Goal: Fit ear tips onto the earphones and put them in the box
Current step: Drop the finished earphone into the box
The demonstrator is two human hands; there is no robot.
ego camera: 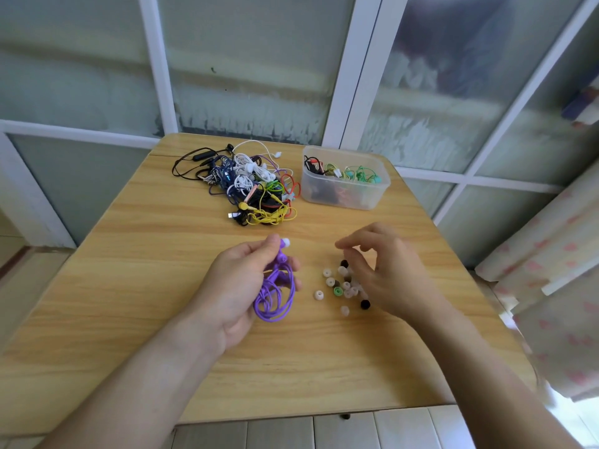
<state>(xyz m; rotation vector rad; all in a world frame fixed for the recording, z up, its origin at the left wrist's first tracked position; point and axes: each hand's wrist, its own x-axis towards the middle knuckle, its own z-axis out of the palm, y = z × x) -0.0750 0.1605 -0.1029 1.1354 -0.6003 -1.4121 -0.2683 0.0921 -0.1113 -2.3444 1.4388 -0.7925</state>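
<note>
Purple earphones (275,286) sit bunched in the left hand (240,286), fingers curled round the coiled cord, thumb and forefinger pinching one bud up at the fingertips. That bud (284,244) already shows a pale tip on its end; a second bud just below it looks bare, though it's small and soft in this view.

Just beside, the right hand (385,273) hovers over the loose ear tips (343,286), fingers loosely curled and apart, holding nothing I can make out. White, black and one green tip lie scattered under and beside its fingers.

To do this well, I'd say: pick one pale tip to match, pinch it by the rim, and push it squarely over the bare bud's nozzle while the left hand keeps that bud steady. Press crooked and the soft tip may fold or pop off.

Beyond the left hand lies a tangled heap of earphones (252,186); beyond the right, the clear box (345,178), with some sets already inside.

All of it rests on a light wood-grain tabletop (129,286). Behind are frosted panes in white frames (343,76), and a pale patterned curtain (551,270) hangs past the right hand.
</note>
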